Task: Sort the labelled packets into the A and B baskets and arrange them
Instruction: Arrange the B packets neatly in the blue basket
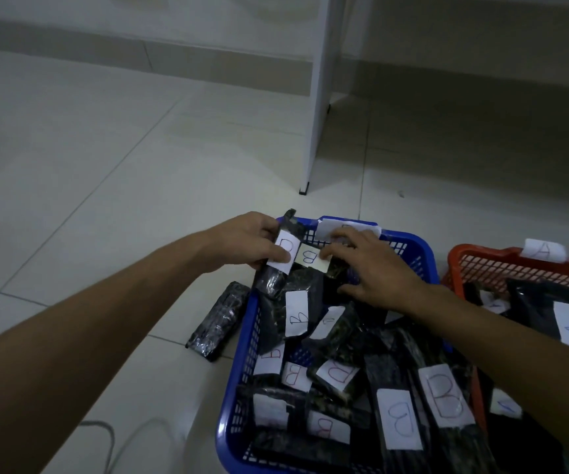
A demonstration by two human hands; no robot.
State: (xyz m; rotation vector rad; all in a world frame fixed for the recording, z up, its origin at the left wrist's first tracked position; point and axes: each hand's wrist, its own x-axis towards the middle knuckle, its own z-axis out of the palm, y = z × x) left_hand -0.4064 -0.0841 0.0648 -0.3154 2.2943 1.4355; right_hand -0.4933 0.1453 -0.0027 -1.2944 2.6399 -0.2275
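A blue basket [419, 254] on the tiled floor holds several dark packets with white B labels. At its far left corner my left hand [245, 244] pinches a black packet [278, 268] by its labelled upper end, thumb on the white label. My right hand [375, 265] reaches over the basket's far end, fingers spread on a second packet labelled B [312, 260] beside the first. To the right stands a red basket [481, 260] with an A tag [544, 249], holding packets labelled A [568, 325].
One black packet [219, 323] lies on the floor just left of the blue basket. A white furniture leg [315, 131] stands beyond the baskets. A pale cable [105, 436] loops on the floor at the lower left. The wall's skirting runs along the back.
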